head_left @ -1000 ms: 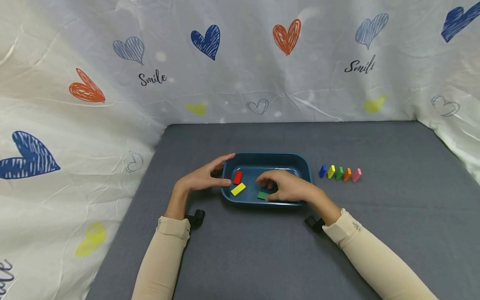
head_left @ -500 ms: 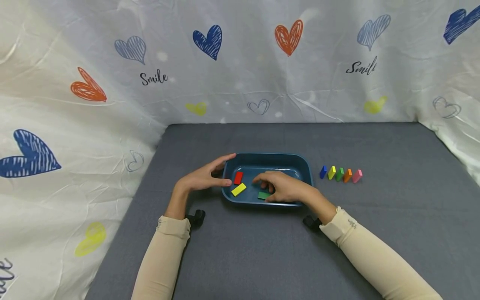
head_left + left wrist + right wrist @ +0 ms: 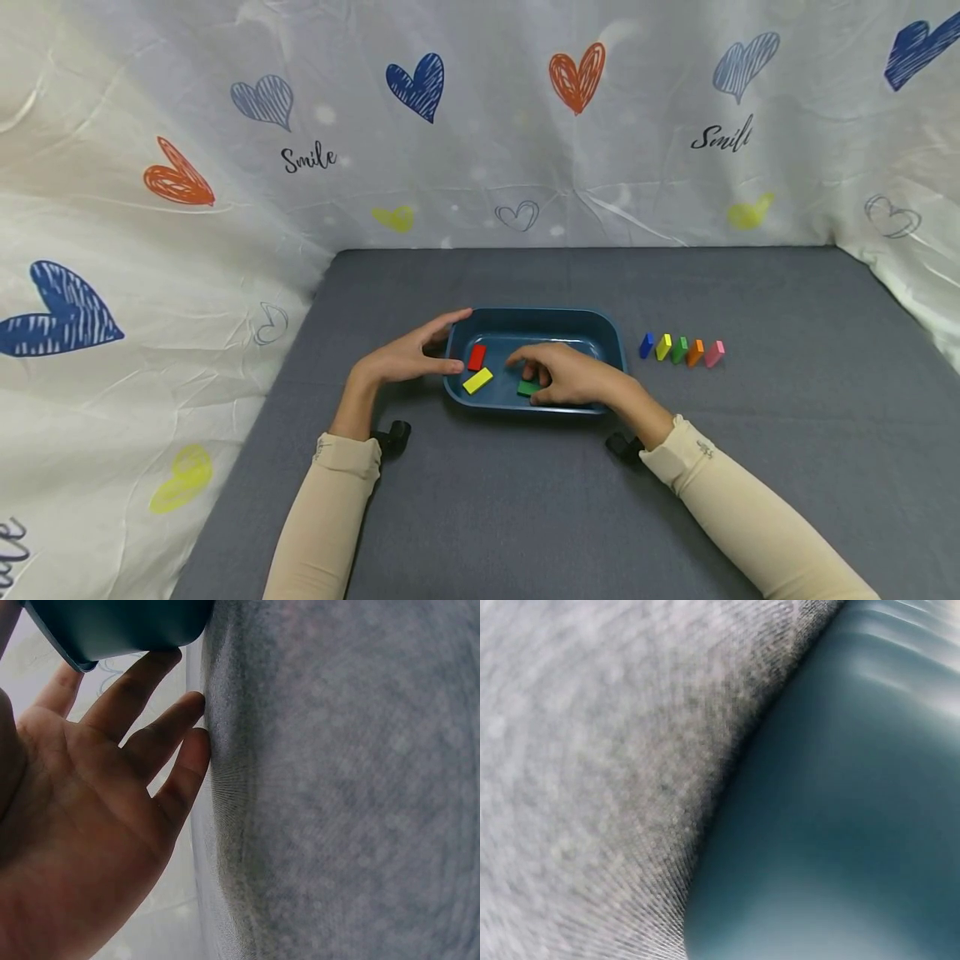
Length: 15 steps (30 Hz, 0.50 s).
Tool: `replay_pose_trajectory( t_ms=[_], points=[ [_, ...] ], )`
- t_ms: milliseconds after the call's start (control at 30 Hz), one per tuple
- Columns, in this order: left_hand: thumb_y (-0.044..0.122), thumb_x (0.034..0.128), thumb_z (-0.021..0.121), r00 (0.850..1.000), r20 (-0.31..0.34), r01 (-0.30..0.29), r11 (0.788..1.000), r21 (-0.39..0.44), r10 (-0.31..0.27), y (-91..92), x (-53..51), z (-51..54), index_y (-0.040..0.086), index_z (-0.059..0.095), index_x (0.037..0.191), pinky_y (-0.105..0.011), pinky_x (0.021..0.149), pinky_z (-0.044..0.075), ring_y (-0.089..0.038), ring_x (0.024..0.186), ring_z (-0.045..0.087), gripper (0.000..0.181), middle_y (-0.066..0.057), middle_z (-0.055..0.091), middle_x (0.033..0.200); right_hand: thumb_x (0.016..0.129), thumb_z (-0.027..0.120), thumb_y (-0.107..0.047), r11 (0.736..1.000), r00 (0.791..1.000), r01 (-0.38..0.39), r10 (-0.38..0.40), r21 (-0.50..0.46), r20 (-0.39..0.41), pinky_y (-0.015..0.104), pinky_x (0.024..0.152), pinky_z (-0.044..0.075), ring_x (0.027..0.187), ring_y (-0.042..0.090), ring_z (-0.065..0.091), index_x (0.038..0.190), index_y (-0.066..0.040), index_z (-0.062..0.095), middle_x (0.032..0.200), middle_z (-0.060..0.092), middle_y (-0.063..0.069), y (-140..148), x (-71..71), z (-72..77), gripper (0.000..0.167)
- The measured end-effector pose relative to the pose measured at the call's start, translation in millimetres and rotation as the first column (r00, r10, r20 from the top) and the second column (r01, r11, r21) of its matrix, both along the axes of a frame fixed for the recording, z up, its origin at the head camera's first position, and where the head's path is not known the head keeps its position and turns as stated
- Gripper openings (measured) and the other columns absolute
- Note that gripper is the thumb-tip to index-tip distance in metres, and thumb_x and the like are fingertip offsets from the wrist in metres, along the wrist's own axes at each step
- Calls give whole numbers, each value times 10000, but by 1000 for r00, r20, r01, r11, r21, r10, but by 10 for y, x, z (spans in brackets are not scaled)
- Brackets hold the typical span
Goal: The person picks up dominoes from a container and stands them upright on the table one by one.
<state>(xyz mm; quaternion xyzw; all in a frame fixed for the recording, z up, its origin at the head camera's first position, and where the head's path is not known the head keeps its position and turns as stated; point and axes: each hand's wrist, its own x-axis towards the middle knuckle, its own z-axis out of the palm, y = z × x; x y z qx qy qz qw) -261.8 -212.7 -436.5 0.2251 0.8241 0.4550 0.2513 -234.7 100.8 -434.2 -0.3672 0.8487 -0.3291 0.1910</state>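
A dark teal tray [image 3: 577,333] lies on the table, with a red block [image 3: 477,357] and a yellow block [image 3: 478,381] near its left end. My left hand [image 3: 408,354] is at that end, its fingers spread fairly straight. The thumb lies over the left rim, and the index fingertip meets the far left corner. In the left wrist view, one finger of the left hand [image 3: 90,772] touches the tray's outer wall [image 3: 135,626]. My right hand [image 3: 573,373] reaches inside the tray and pinches a green block [image 3: 527,388], partly hidden by the thumb; its index finger points left.
Right of the tray stands a row of several upright blocks: blue [image 3: 647,346], yellow [image 3: 663,347], green [image 3: 679,350], orange [image 3: 695,352] and pink [image 3: 714,353]. Grey cloth [image 3: 487,508] covers the table. A white curtain [image 3: 465,167] with printed hearts hangs behind and at the left.
The right hand has shifted slightly left, its index finger straightening. The green block has moved a little away from the tray's near wall. The left hand and the tray have stayed in place.
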Motion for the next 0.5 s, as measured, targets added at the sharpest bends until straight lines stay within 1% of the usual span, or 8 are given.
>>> replay_pose_trajectory(
  t_ms=[233, 500],
  points=[
    [313, 942, 752, 1000, -4, 6, 1000, -1, -6, 4, -2, 6, 460, 239, 1593, -663, 1144, 351, -394, 1561, 211, 842, 54, 143, 1710, 872, 795, -60, 998, 998, 21, -17, -64, 61, 271, 745, 516, 811, 132, 573, 1414, -48, 563, 1078, 677, 52, 32, -5, -6, 589],
    [303, 946, 747, 1000, -1, 11, 1000, -1, -11, 5, 3, 20, 445, 231, 1601, -669, 1148, 339, -401, 1560, 206, 846, 46, 133, 1713, 886, 769, -43, 991, 996, 24, -12, -135, 94, 268, 751, 524, 829, 152, 595, 1423, -11, 542, 1088, 686, 83, 62, 17, 51, 584]
  ],
)
